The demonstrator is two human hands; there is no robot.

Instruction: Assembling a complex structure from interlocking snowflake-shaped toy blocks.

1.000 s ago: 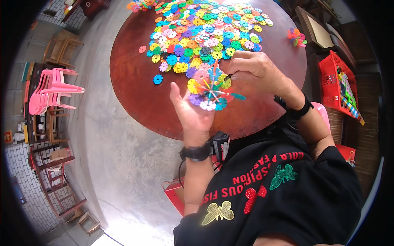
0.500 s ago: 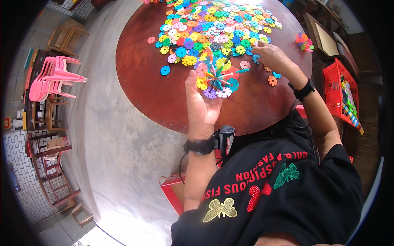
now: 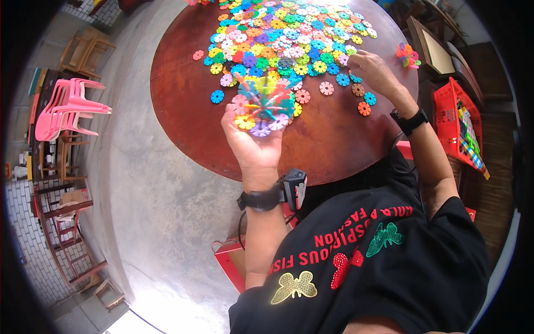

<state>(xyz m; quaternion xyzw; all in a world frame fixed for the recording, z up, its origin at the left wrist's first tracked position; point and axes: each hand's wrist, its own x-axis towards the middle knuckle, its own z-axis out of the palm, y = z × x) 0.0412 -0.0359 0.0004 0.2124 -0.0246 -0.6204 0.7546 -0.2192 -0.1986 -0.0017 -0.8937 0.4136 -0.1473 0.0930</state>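
My left hand (image 3: 253,146) is raised over the near part of the round table, its fingers and thumb closed around a flower-like cluster of interlocking plastic discs (image 3: 262,114). The cluster has teal, yellow, pink and purple notched discs fanning from a spiky centre. Over the right edge of a large spread of loose flower-shaped discs (image 3: 289,33) is my right hand (image 3: 374,71), its fingers bent inward. The fingertips are partly hidden, so anything between them does not show. An orange disc (image 3: 364,108) and a brown disc (image 3: 357,89) lie just below it.
The round brown table (image 3: 194,128) carries a finished-looking flower cluster (image 3: 408,56) at its right rim. A red plastic basket (image 3: 453,122) with colourful pieces stands at the right. Pink stacked chairs (image 3: 69,108) are across the floor at the left.
My left hand has moved left with the disc cluster, which has turned a little. My right hand has shifted slightly, uncovering a blue disc. The whole view has swung a little.
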